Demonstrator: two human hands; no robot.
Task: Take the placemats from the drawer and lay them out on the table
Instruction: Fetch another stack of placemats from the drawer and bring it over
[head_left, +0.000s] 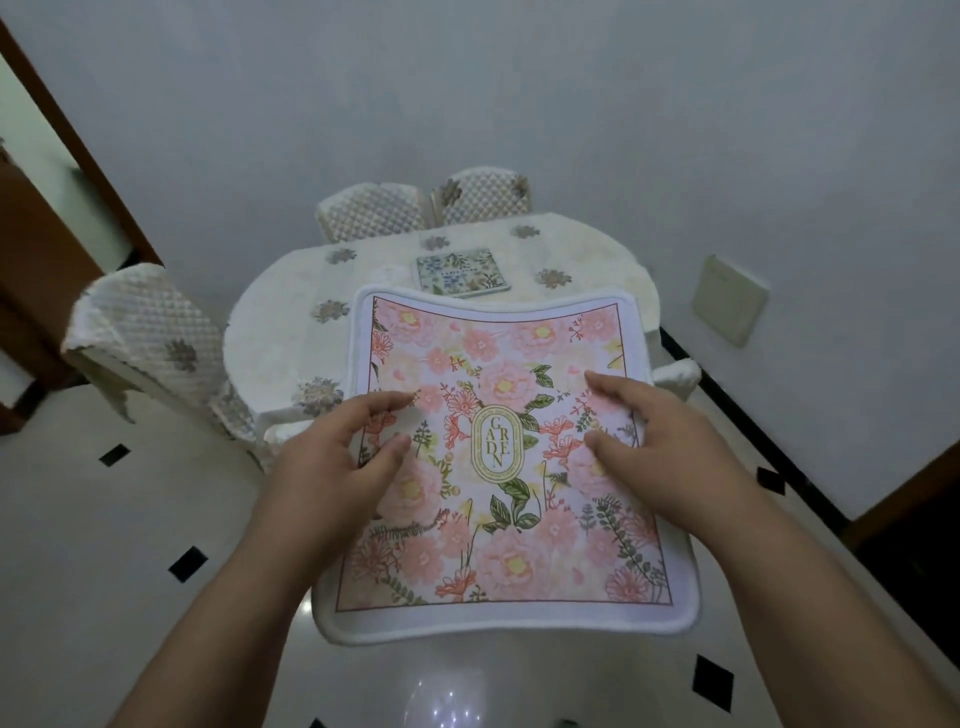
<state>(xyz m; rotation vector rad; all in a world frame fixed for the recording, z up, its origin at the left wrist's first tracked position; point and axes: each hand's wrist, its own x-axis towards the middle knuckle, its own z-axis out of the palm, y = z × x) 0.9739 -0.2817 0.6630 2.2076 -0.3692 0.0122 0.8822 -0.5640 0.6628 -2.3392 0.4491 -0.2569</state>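
A pink floral placemat (498, 467) with a white border and the word GARDEN at its centre is held up flat over the floor, in front of the round table (291, 332). My left hand (337, 457) grips its left edge, thumb and forefinger lying on top. My right hand (654, 441) grips its right edge the same way. A blue floral placemat (461, 271) lies flat on the table's far half. The pink mat hides the table's near right part.
Three chairs with quilted white covers surround the table: one at left (150, 332), two at the far side (374, 213), (485, 195). A wall (675, 130) runs behind and to the right. The glossy floor (104, 571) has black diamond tiles. A wooden door frame (78, 150) stands far left.
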